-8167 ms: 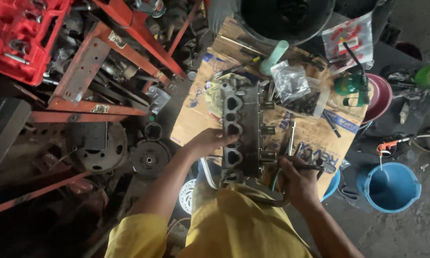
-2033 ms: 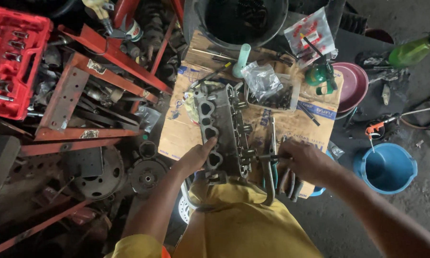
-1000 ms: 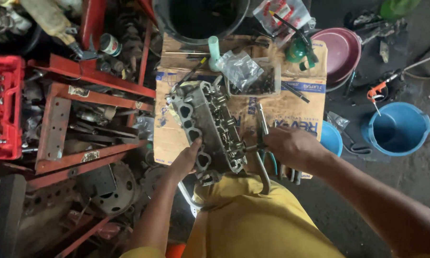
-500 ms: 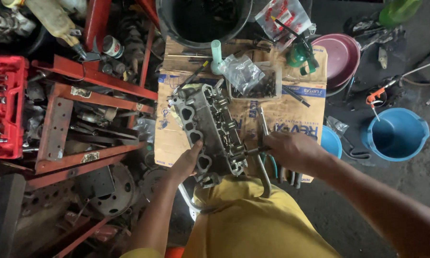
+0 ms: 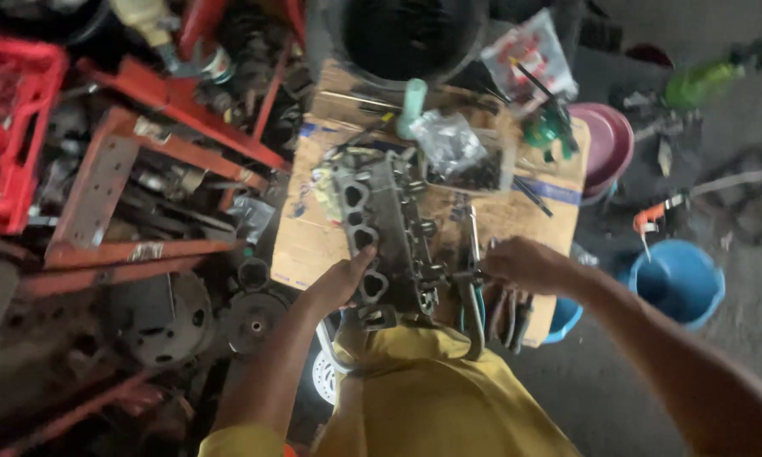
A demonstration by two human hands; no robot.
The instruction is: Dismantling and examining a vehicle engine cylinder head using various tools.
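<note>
A grey metal cylinder head (image 5: 379,222) with oval ports lies lengthwise on a cardboard-covered bench (image 5: 313,245). My left hand (image 5: 340,282) rests on its near left side, fingers pressed against a port. My right hand (image 5: 525,264) is closed on the handle of a long metal tool (image 5: 470,288) that meets the head's right side near its near end. The frame is blurred, so the tool's tip is unclear.
A clear plastic bag of small parts (image 5: 449,144), a pale green tube (image 5: 412,106) and a green can (image 5: 549,131) sit at the bench's far end. Red metal frames (image 5: 135,169) and engine parts crowd the left. Blue buckets (image 5: 681,279) and pink basins (image 5: 610,144) stand right.
The view has shifted and blurred a little. My left hand stays on the cylinder head, and my right hand stays closed on the tool at its right side.
</note>
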